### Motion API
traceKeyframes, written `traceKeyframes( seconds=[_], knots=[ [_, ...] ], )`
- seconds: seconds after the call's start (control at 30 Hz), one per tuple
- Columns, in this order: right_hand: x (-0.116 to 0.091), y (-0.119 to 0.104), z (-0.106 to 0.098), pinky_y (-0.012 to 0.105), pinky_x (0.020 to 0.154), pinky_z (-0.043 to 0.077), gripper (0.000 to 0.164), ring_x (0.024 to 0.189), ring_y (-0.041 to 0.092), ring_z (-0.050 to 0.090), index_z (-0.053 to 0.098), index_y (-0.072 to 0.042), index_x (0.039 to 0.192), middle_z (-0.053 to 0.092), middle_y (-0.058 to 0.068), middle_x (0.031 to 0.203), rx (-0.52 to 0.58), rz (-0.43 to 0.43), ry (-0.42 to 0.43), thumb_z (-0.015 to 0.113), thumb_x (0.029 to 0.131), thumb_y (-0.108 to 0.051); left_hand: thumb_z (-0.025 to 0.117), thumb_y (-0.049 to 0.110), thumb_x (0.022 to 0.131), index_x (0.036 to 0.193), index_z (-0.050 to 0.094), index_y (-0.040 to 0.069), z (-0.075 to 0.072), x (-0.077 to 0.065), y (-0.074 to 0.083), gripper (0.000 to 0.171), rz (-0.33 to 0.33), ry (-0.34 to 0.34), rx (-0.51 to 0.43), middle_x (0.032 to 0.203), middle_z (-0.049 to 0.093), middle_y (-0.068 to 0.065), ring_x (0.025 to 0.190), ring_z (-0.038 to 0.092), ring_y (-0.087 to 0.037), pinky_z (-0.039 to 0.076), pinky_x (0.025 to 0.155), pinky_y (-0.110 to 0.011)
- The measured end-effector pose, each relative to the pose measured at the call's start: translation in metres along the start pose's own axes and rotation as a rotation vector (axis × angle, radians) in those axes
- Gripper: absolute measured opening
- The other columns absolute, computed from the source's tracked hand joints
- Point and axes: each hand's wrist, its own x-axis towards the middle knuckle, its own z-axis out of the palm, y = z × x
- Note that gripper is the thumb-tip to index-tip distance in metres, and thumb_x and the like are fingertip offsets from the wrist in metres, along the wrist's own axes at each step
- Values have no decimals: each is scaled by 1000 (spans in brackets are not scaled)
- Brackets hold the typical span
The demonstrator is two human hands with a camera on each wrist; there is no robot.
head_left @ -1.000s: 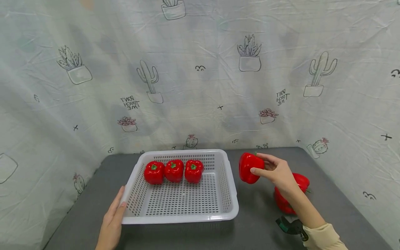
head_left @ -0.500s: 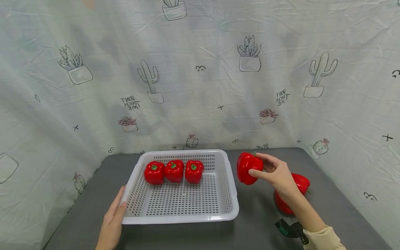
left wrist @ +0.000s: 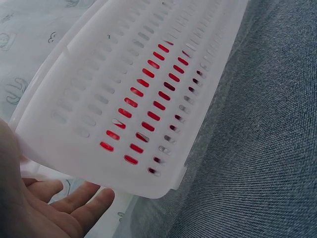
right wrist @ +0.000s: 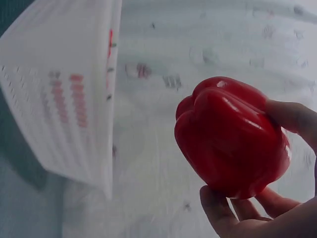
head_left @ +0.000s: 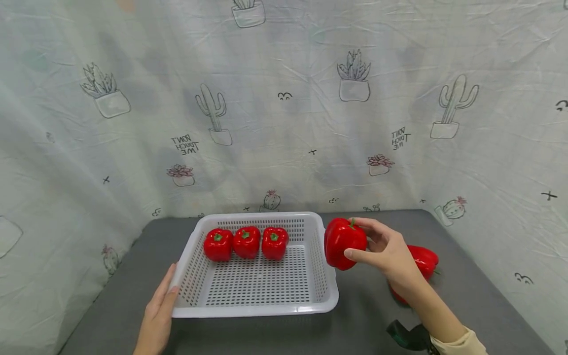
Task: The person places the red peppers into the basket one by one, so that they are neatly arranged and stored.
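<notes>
My right hand (head_left: 383, 249) holds a red bell pepper (head_left: 342, 244) above the table, overlapping the basket's right rim in the head view. Its thumb lies on one side, with the other fingers opposite, as the right wrist view shows this bell pepper (right wrist: 230, 136). The white perforated basket (head_left: 255, 311) stands at the middle, three red bell peppers (head_left: 273, 244) in a row along its far side. At its left rim, my left hand (head_left: 155, 310) rests with fairly straight fingers. In the left wrist view, loosely extended fingers (left wrist: 91, 210) lie beside the basket's slotted wall (left wrist: 89, 163).
More red bell pepper (head_left: 423, 261) shows on the grey table (head_left: 364, 315) at the right, partly behind my right forearm. A dark strap with a green part (head_left: 408, 337) hangs by the right wrist. A cactus-printed curtain (head_left: 284, 123) encloses the table's back and sides.
My right hand has carried its bell pepper left, from beside the basket to over its right rim, turning the stem more toward the camera. The left hand and basket have stayed nearly still.
</notes>
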Motion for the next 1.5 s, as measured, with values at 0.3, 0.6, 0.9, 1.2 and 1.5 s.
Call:
traceKeyframes(
  seconds=[0.3,0.6,0.9,1.2,1.5],
  knots=[
    [17,-19,61,41,79,55,59,106,33,61,57,-7,134,57,13,129,-3,-82,-188,81,80,-10,35,31,109,158,20,26,0,-1,-1,52,25,-16,9,158,25,-11,136,31,-26,28,88,-5],
    [26,-19,160,39,74,55,60,107,30,55,61,-17,128,57,3,124,-60,28,-130,86,74,-14,33,30,109,159,16,27,-3,2,1,52,14,-36,25,160,22,-10,138,29,-36,26,94,-10],
    [31,4,232,38,77,55,73,118,24,48,56,-16,133,54,0,129,-177,-9,-58,89,68,-13,34,28,109,159,18,27,-3,1,2,52,17,-13,56,156,29,-13,131,38,-36,37,98,-28],
    [41,19,266,45,74,55,71,116,29,49,59,-14,130,57,3,125,-145,180,2,92,66,-16,35,26,109,159,17,20,-2,1,0,54,20,-23,32,156,28,-19,131,38,-41,40,98,-47],
    [52,28,278,47,74,55,69,113,29,48,61,-16,124,58,4,119,-96,322,35,92,64,-11,37,26,109,158,22,23,-3,1,-1,52,22,3,61,155,31,-13,130,40,-33,32,86,-11]
  ],
)
